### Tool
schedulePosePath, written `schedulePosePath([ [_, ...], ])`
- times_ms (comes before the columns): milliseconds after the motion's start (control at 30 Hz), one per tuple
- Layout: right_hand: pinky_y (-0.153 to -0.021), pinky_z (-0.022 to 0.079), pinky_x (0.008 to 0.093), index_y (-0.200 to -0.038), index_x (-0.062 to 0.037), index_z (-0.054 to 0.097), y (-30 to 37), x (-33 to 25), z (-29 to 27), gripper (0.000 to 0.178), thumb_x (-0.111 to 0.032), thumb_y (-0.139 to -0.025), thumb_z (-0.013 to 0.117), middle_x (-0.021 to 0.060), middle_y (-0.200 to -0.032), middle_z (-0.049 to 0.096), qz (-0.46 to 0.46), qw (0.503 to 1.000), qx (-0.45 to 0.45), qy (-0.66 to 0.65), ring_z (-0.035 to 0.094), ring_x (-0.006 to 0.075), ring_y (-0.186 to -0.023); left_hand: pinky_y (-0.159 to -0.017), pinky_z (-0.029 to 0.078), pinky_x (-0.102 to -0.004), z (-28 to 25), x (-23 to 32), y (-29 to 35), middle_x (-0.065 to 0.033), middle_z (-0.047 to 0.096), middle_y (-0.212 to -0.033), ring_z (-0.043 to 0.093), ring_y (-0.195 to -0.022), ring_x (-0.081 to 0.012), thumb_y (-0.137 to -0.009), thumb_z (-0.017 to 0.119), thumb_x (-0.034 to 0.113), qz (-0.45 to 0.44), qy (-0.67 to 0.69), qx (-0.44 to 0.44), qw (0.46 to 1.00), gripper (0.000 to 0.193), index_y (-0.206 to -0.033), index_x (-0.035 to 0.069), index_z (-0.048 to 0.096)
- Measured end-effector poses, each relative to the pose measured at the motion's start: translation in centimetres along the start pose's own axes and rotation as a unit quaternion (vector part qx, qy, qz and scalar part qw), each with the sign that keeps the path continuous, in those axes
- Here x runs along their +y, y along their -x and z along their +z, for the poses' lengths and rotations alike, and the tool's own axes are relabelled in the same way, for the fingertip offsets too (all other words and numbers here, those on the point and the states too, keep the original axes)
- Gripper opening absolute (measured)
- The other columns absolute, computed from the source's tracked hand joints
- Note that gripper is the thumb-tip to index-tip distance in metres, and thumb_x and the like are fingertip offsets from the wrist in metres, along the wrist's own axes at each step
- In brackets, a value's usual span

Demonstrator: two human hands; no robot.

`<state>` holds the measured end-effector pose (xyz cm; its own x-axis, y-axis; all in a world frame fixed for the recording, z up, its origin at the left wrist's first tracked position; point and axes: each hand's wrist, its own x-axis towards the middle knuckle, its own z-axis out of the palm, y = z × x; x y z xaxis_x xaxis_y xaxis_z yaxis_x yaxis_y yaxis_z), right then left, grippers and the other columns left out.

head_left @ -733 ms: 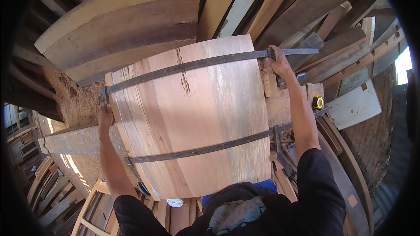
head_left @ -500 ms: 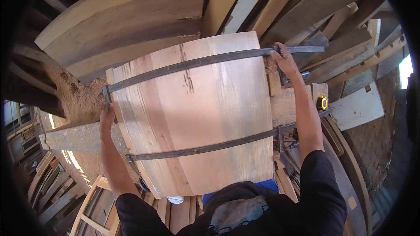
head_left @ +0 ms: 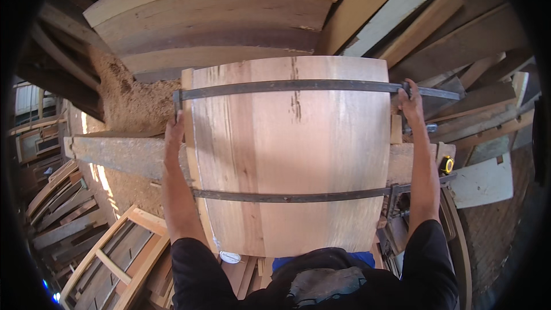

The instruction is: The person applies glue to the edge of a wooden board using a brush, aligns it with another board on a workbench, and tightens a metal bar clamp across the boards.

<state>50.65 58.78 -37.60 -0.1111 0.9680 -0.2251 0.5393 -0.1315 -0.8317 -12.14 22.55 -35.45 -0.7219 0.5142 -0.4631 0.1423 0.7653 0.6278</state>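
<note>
A wide wooden panel of several joined boards lies in front of me, dark streaks near its far edge. Across its far part runs a dark metal bar clamp. My left hand is closed at the clamp's left end, just under the jaw; some fingers are hidden. At the other end, my right hand grips the sliding jaw, where the bar sticks out past the panel. A second bar clamp crosses the panel nearer my body, with neither hand on it.
Under the panel is a rough wooden beam. A yellow and black tape measure sits on the right. Curved boards and a sawdust heap lie beyond. A wooden frame stands at lower left; planks crowd the right.
My view has turned, so the panel and surroundings sit further right and the clamps look more level. Both hands stay at the ends of the far clamp.
</note>
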Motion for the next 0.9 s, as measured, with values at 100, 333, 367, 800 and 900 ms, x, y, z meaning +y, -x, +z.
schedulePosePath([
  [100,-0.047,0.038,0.0239,-0.132,-0.0039,0.043,0.0,-1.6,1.3,0.044,-0.014,-0.092,0.057,0.0006,-0.071,0.049,0.001,0.999,-0.02,-0.03,0.043,0.0073,-0.053,-0.074,0.045,-0.037,-1.6,-4.1,-1.2,-0.0116,0.061,-0.088,0.056,-0.081,-0.0195,-0.096,0.046,0.048,0.14,-0.05,0.088,0.985,0.052,-0.109,-0.001,0.058],
  [333,-0.047,0.041,0.0241,-0.132,-0.0074,0.046,-0.6,1.5,0.1,0.042,-0.016,-0.093,0.059,0.0008,-0.077,0.05,-0.007,0.999,0.003,-0.044,0.046,0.0073,-0.057,-0.081,0.044,-0.0334,0.0,-0.7,-0.9,-0.0103,0.06,-0.099,0.053,-0.087,-0.0178,-0.096,0.045,0.05,0.062,0.038,0.035,0.997,0.058,-0.121,-0.001,0.054],
  [367,-0.048,0.041,0.0242,-0.132,-0.0078,0.046,0.0,1.6,-0.9,0.042,-0.016,-0.093,0.059,0.0006,-0.077,0.05,0.016,0.999,0.015,-0.042,0.046,0.0076,-0.057,-0.086,0.044,-0.0359,0.8,1.9,-0.3,-0.013,0.062,-0.106,0.057,-0.095,-0.0235,-0.095,0.043,0.054,0.048,0.002,0.013,0.999,0.063,-0.123,-0.001,0.054],
  [800,-0.054,0.043,0.0245,-0.136,-0.0108,0.045,-0.7,-1.2,0.8,0.045,-0.022,-0.095,0.057,0.0023,-0.081,0.053,0.047,0.996,-0.053,0.047,0.047,0.0089,-0.066,-0.09,0.042,-0.0369,-1.2,-5.4,-2.8,-0.0113,0.061,-0.113,0.054,-0.105,-0.0224,-0.093,0.052,0.049,-0.034,0.241,0.015,0.97,0.058,-0.126,0.001,0.054],
  [900,-0.056,0.044,0.0245,-0.135,-0.0137,0.044,-0.6,1.7,-1.4,0.043,-0.02,-0.095,0.056,0.0011,-0.081,0.052,0.077,0.994,-0.02,0.072,0.048,0.0087,-0.066,-0.094,0.038,-0.037,2.7,2.5,-1.0,-0.0096,0.058,-0.113,0.048,-0.107,-0.0189,-0.09,0.056,0.053,-0.079,0.226,-0.013,0.971,0.064,-0.131,0.004,0.052],
])
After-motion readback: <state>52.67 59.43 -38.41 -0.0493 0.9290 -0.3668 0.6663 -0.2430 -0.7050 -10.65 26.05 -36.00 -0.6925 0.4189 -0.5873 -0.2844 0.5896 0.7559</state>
